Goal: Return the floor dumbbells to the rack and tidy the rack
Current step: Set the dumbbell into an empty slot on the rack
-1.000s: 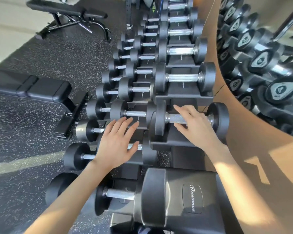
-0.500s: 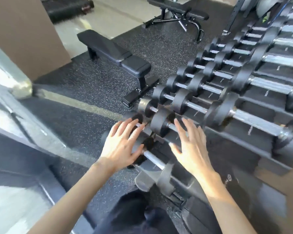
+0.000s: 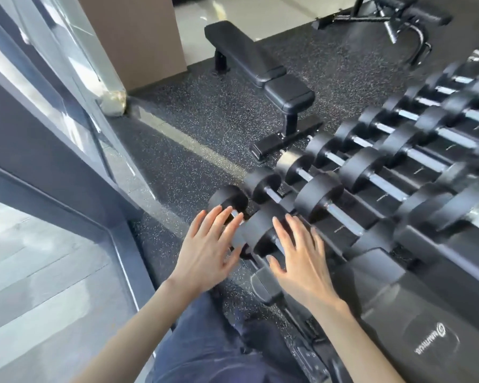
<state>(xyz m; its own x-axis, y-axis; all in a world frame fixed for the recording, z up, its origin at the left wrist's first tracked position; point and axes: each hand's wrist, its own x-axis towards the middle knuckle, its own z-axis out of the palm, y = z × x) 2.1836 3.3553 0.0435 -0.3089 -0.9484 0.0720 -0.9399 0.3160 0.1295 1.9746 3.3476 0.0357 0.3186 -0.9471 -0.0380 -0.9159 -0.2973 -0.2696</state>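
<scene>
A black tiered dumbbell rack (image 3: 415, 275) runs from the lower right up to the far right, filled with black round-headed dumbbells with chrome handles. The nearest low dumbbell (image 3: 256, 234) lies at the rack's near end. My left hand (image 3: 208, 252) hovers spread over its left side, fingers apart and holding nothing. My right hand (image 3: 302, 261) hovers spread over the same dumbbell's right head, also holding nothing. Another small dumbbell head (image 3: 228, 199) shows just beyond my left fingers. I cannot tell whether either hand touches the metal.
A flat black bench (image 3: 260, 70) stands on the speckled rubber floor (image 3: 194, 106) just left of the rack. A second bench frame (image 3: 393, 17) sits at the top right. A glass wall with a dark frame (image 3: 75, 167) runs along the left. My blue-trousered leg (image 3: 205, 341) is below.
The view has swung left from the top of the rack to its near low end. Both hands left the upper dumbbells and now hover over the lowest near dumbbell.
</scene>
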